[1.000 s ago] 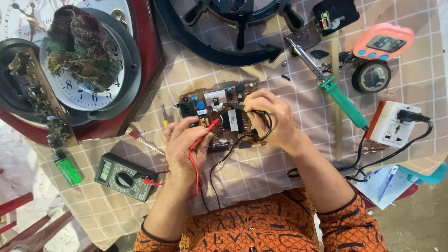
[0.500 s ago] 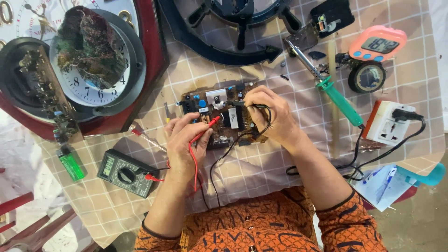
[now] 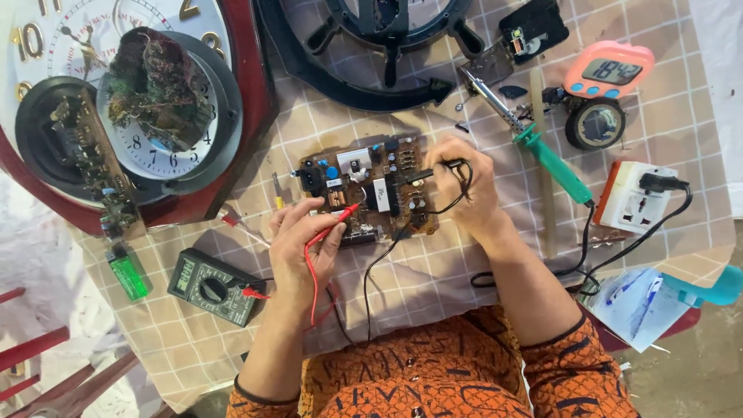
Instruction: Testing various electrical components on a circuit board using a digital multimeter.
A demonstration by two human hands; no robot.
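Note:
A brown circuit board (image 3: pixel 364 186) with several components lies on the checked cloth in the middle. My left hand (image 3: pixel 302 244) grips a red test probe (image 3: pixel 333 224), its tip touching the board's near edge. My right hand (image 3: pixel 468 186) grips a black test probe (image 3: pixel 422 174), its tip on the board's right part. Red and black leads run back towards a dark multimeter (image 3: pixel 213 286) at the lower left.
A green-handled soldering iron (image 3: pixel 534 143) lies right of the board. A white socket block (image 3: pixel 638 197), a pink timer (image 3: pixel 607 70) and a tape roll (image 3: pixel 594 122) sit at the right. A wall clock (image 3: pixel 147 116) and a green lighter (image 3: pixel 128 275) lie at the left.
Both hands stay on the probes at the board; the red probe tip has shifted slightly along the near edge. The view has drifted a little.

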